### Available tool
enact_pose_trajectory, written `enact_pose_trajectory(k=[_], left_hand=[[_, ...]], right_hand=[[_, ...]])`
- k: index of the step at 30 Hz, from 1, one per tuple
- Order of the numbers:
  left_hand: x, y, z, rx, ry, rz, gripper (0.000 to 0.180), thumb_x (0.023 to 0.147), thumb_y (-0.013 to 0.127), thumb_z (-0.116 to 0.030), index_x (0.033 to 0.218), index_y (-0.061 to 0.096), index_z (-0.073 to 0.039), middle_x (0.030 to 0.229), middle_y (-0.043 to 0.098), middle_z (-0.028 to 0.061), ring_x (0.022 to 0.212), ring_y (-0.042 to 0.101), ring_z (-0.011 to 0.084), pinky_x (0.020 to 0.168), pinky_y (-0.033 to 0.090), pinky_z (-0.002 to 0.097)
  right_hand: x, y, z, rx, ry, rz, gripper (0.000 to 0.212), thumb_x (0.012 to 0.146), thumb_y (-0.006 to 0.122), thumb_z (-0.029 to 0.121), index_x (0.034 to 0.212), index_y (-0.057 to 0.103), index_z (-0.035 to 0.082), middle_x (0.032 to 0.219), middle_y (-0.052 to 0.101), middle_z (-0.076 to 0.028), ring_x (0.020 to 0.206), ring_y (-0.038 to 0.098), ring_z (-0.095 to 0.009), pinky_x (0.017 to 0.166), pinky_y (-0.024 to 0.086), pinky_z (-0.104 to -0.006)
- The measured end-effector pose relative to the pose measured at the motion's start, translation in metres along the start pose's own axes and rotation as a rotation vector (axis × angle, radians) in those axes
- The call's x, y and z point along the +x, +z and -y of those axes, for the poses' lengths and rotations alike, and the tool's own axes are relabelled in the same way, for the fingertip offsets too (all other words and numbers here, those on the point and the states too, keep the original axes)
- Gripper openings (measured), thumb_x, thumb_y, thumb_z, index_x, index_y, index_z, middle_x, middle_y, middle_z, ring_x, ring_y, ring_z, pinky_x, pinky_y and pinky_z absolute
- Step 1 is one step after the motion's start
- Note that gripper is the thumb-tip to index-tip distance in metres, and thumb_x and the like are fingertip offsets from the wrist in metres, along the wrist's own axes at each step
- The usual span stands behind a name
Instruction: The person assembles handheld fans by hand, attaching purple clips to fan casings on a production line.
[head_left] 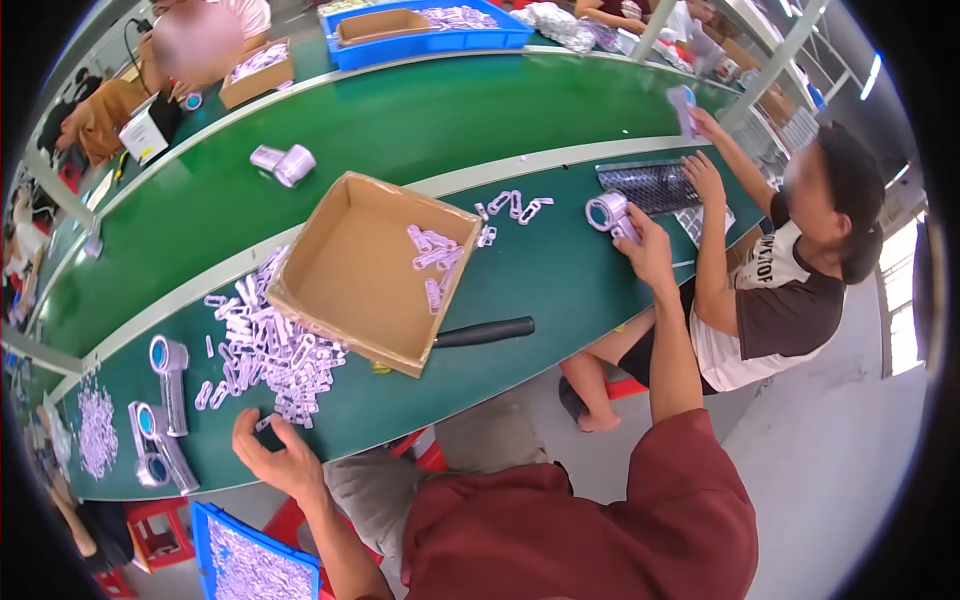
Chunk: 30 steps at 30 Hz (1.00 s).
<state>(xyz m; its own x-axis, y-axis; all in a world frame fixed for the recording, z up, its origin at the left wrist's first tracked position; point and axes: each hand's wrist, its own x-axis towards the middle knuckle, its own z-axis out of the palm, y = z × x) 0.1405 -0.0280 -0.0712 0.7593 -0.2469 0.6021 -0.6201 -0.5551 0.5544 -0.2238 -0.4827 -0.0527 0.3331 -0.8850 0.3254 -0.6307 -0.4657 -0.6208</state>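
Observation:
My right hand [650, 250] is closed round the handle of a lilac handheld device with a round head [606, 212], held above the table's right part. The round head has a blue disc and tips away to the left. At the near table edge, my left hand [275, 455] has thumb and forefinger apart, by a heap of small lilac plastic parts [270, 340]. One small part [263, 423] shows between those fingertips; whether they touch it is unclear. A shallow cardboard box [340, 270] with several lilac parts inside sits tilted against the heap.
Several like devices [168, 385] lie at left, beside tiny loose pieces [97, 430]. A black-handled tool [487, 332] projects from under the box. Another device [285, 163] rests on the green belt [420, 120]. A co-worker [790, 270] sits at right. A blue bin [250, 560] stands below.

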Motion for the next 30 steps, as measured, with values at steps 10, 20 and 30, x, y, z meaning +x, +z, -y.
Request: enact_pose_trajectory(k=[10, 20, 30], left_hand=[[0.000, -0.002, -0.005, 0.025, -0.010, -0.011, 0.018, 0.084, 0.063, 0.000, 0.101, 0.061, 0.004, 0.108, 0.063, 0.0168, 0.103, 0.057, 0.0340, 0.093, 0.044, 0.0438], [0.000, -0.002, -0.005, 0.037, -0.011, -0.013, 0.016, 0.084, 0.063, -0.001, 0.099, 0.060, 0.004, 0.106, 0.062, 0.0167, 0.101, 0.057, 0.0338, 0.091, 0.044, 0.0441], [0.001, -0.001, -0.007, 0.044, 0.006, -0.009, 0.016, 0.084, 0.062, -0.001, 0.099, 0.060, 0.004, 0.106, 0.062, 0.0166, 0.101, 0.057, 0.0339, 0.091, 0.044, 0.0440]], right_hand=[[-0.007, 0.005, 0.020, -0.022, 0.056, -0.104, 0.061, 0.074, 0.074, 0.020, 0.129, 0.059, -0.002, 0.112, 0.069, -0.023, 0.101, 0.069, -0.033, 0.089, 0.051, -0.0364], [-0.008, 0.008, 0.030, -0.143, -0.005, -0.165, 0.052, 0.075, 0.077, 0.026, 0.117, 0.065, -0.004, 0.103, 0.069, -0.024, 0.095, 0.068, -0.037, 0.086, 0.052, -0.0416], [-0.002, 0.001, 0.031, -0.191, 0.168, -0.089, 0.041, 0.074, 0.079, 0.027, 0.107, 0.071, 0.004, 0.093, 0.071, -0.021, 0.086, 0.069, -0.035, 0.079, 0.052, -0.0418]])
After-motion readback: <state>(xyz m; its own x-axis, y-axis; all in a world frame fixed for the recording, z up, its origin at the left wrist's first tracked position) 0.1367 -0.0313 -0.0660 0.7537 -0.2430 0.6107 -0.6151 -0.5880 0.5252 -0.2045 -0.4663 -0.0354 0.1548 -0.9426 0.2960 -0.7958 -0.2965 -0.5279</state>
